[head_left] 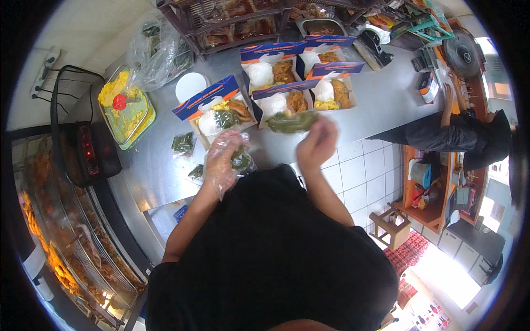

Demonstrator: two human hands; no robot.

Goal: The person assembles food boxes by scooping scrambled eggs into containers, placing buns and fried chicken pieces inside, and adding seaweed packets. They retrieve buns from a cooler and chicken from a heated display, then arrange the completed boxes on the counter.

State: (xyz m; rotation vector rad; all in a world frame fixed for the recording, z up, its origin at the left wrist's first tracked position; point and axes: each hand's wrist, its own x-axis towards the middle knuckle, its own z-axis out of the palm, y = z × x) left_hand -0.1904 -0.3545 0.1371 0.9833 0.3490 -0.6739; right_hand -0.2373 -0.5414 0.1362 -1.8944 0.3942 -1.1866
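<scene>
A: What is nearest to the person?

B: The left hand (222, 160), in a thin clear plastic glove. Its fingers (234, 144) are curled closed around a small clear bag of green leaves (242, 161), which shows at about three o'clock of the palm, partly under the fingers.

A: And the right hand (316, 144)?

B: It is a little higher, bare. Its fingers are bent down and pinch a second bag of greens (291, 122). This bag hangs out from the fingertips toward ten o'clock, just over the front edge of the open boxes. The picture is blurred there, so how tightly they hold it I cannot tell.

A: What lies beyond the hands?

B: On the steel counter (381, 99) stand open meal boxes (274, 85) with blue and orange lids, holding white rice and fried pieces. The nearest box (218, 113) is at twelve o'clock of the left hand. More green bags (182, 143) lie at ten o'clock of it, and farther the tray of yellow food (127, 110).

A: Somebody else?

B: Yes, another person in black (452, 132) at the far right of the counter.
</scene>
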